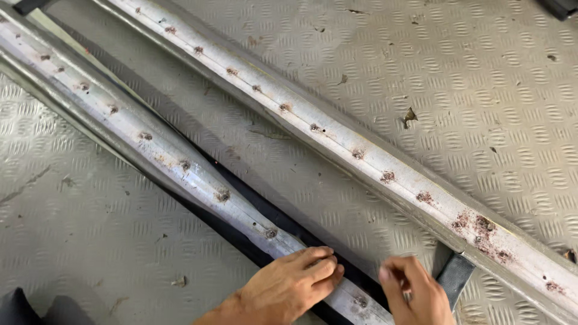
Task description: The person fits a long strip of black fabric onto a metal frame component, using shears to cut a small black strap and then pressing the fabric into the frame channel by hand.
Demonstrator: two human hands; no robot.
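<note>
My left hand point(289, 286) rests palm-down on the near metal strip point(180, 162), fingers pressed together over its lower end beside the black rubber edging point(289, 225) that runs along it. My right hand point(418, 295) hovers just right of it, fingers curled near the dark gap and a black strap piece point(456, 274); whether it pinches anything is unclear. A second riveted strip point(361, 153) with rust spots runs diagonally to the right.
Both strips lie on grey diamond-pattern metal floor plate point(481, 90), scattered with small debris and a dry leaf scrap point(409, 116). A dark object point(24, 307) sits at the bottom-left corner; another dark shape point(563, 7) is at the top right.
</note>
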